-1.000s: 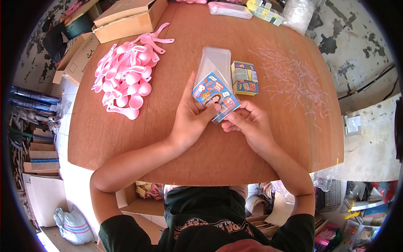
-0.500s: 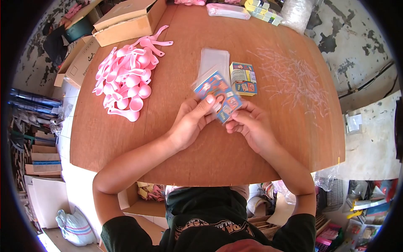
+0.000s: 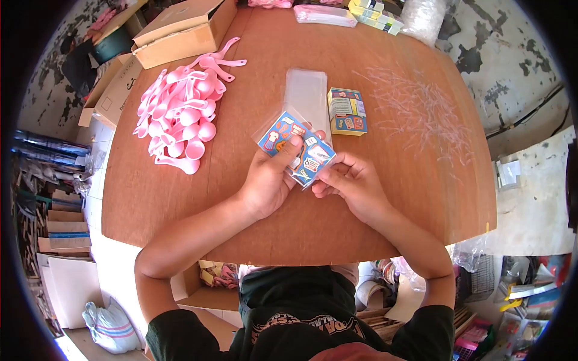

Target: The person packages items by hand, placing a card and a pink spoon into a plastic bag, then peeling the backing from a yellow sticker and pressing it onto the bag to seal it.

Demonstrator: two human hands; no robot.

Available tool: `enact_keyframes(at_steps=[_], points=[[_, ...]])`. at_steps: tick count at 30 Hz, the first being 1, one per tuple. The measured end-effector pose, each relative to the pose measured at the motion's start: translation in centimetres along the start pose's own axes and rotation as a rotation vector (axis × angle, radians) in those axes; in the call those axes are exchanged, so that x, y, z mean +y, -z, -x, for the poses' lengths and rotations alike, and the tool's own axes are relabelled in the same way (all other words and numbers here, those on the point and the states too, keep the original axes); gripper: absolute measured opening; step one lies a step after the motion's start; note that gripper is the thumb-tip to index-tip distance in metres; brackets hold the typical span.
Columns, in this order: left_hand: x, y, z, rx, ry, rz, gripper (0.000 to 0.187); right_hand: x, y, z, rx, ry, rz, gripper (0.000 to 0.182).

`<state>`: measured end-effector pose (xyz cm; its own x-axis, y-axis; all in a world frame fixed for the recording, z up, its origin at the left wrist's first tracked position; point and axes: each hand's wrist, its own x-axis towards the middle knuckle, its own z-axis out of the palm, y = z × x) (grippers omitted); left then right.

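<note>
Between my two hands is a blue printed card (image 3: pixel 311 157) in a clear plastic sleeve, tilted over the near middle of the table. My left hand (image 3: pixel 268 180) pinches it, thumb on top and fingers beneath. At its lower right corner, my right hand (image 3: pixel 355 183) grips the edge between thumb and fingers. Just beyond lies a stack of clear plastic sleeves (image 3: pixel 306 90), partly covered by the card. A stack of similar printed cards (image 3: pixel 347 123) sits to the right of the sleeves.
A heap of pink scoops (image 3: pixel 180 114) lies on the left of the wooden table (image 3: pixel 241 234). Thin clear strips (image 3: pixel 421 117) are scattered at the right. Along the back stand a cardboard box (image 3: pixel 180 36), a pink-tinted plastic packet (image 3: pixel 325 15) and a translucent bag (image 3: pixel 423 21).
The sleeved card has shifted left and slightly toward me, turning to lie flatter, with its printed face showing more sharply. Both hands moved along with it and keep their hold.
</note>
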<state>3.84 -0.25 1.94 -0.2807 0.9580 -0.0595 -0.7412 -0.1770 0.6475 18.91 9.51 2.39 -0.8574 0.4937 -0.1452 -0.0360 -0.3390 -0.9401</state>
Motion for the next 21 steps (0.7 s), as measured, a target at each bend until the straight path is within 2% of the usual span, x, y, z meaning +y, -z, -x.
enact_keyframes(at_steps=[3,9,12,15,19,21], points=[[-0.5,0.1,0.3,-0.045,0.027,-0.053,0.042,0.3,0.0,-0.1,-0.003,0.020,-0.010,0.010],[-0.9,0.1,0.7,-0.103,0.131,-0.119,0.045,0.8,0.1,-0.2,-0.051,0.087,0.028,0.015],[-1.4,0.3,0.6,-0.074,0.146,-0.132,0.046,0.4,-0.2,-0.1,-0.012,0.051,0.040,0.013],[-1.4,0.7,0.4,-0.125,0.120,-0.104,0.043,0.3,-0.1,0.0,0.003,0.042,-0.083,0.014],[-1.2,0.2,0.6,-0.064,0.019,-0.167,0.038,-0.2,-0.1,0.1,-0.001,0.031,-0.113,0.014],[-1.1,0.2,0.6,-0.059,0.004,-0.194,0.037,0.3,0.0,0.1,0.082,0.031,0.085,0.015]])
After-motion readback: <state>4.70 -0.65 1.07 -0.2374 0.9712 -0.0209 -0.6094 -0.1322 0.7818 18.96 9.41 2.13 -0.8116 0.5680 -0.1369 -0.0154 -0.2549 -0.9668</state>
